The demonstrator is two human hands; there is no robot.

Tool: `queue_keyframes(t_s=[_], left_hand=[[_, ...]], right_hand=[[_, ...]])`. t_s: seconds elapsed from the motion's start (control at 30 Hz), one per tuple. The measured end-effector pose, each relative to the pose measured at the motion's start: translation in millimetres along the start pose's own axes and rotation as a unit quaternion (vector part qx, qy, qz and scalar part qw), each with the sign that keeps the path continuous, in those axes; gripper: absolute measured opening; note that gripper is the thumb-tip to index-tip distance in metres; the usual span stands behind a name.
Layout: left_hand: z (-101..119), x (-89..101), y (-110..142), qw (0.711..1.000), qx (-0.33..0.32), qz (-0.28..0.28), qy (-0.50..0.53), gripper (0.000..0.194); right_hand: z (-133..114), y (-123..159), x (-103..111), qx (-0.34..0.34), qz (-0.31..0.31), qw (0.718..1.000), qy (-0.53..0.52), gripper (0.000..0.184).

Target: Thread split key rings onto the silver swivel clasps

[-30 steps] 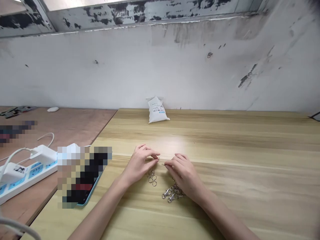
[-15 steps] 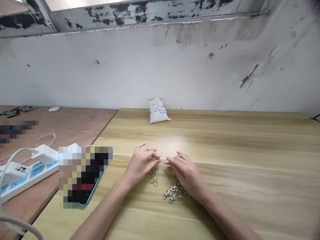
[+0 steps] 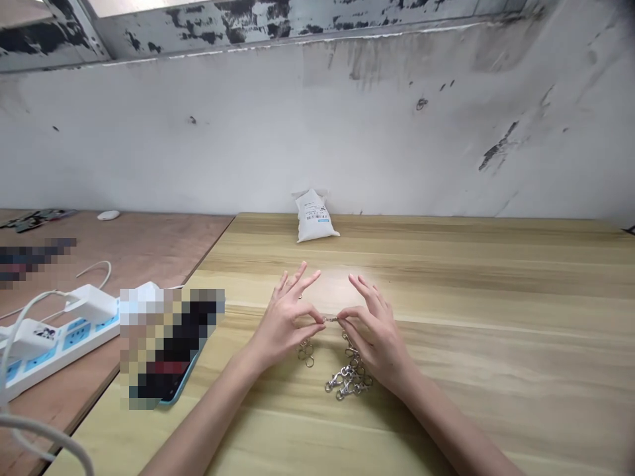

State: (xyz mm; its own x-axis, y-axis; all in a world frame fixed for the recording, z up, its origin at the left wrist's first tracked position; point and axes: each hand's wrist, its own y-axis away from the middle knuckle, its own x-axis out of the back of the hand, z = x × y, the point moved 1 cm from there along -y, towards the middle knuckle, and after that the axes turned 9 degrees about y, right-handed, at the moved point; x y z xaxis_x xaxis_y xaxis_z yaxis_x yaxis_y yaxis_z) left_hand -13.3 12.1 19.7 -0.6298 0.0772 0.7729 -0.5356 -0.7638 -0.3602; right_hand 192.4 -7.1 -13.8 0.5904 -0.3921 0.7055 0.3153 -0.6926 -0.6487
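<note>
My left hand (image 3: 282,324) pinches a small metal ring (image 3: 325,319) between thumb and index finger, the other fingers raised and spread. My right hand (image 3: 380,337) has its thumb and index finger closed on a small metal swivel clasp (image 3: 334,320). Ring and clasp meet end to end between the fingertips; whether they are linked is too small to tell. Below the left hand lie several loose rings (image 3: 309,361), partly covered by it. A heap of silver swivel clasps (image 3: 348,381) with rings on them lies beside the right hand.
A white labelled packet (image 3: 315,221) stands at the back near the wall. To the left are a blurred phone (image 3: 186,377), a power strip (image 3: 74,340) with white plugs and cables, and a white oval object (image 3: 108,215) on the brown table.
The ring and the clasp, apart before, have come together between my hands. The free fingers of both hands have lifted and spread. The heaps lie as they did.
</note>
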Motion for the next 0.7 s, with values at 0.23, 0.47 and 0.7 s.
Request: queue_keyframes(t_s=[0.23, 0.47, 0.7], left_hand=[[7, 1.4, 0, 0.999, -0.02, -0.009, 0.025, 0.01], [11, 1.2, -1, 0.995, 0.023, 0.008, 0.096, 0.007], [12, -7.8, 0, 0.982, 0.069, 0.038, 0.169, 0.006]], right_hand=[[0, 1, -2, -0.044, -0.017, 0.998, -0.038, 0.01], [-4, 2, -1, -0.066, -0.047, 0.995, -0.057, 0.014], [-16, 5, -1, -0.023, -0.1, 0.993, -0.063, 0.018]])
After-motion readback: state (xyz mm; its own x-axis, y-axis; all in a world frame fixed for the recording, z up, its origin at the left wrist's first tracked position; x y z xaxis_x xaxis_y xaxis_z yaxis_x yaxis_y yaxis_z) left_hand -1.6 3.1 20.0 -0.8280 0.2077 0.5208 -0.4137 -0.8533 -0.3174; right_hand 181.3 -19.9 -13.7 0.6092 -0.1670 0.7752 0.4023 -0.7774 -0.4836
